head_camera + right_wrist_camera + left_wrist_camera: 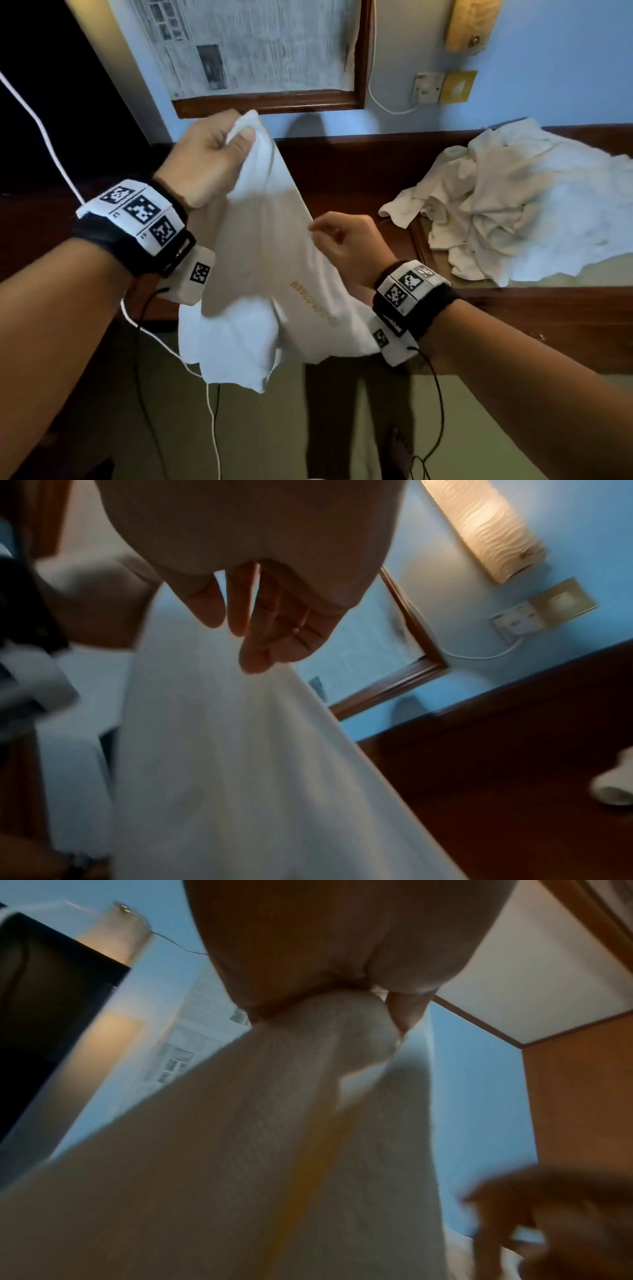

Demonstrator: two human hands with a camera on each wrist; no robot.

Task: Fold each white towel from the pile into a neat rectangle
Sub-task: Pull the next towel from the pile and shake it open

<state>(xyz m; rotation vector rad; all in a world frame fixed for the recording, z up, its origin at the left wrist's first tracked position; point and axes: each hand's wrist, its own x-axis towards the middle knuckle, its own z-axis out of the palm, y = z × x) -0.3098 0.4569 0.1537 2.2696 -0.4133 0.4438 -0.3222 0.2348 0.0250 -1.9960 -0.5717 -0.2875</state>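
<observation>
Now, towel: white, gold lettering, hanging in the air in front of the person, near the bench's left part.
Left hand: raised — fingers curled round the towel's bunched top corner.
Right hand: lower, at the towel's right edge, fingers bent; whether it pinches the edge, I cannot tell.
Pile: crumpled white towels — on the bench, far right.

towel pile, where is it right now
In the head view, the towel pile lies crumpled on the wooden counter at right, below the wall socket.
</observation>
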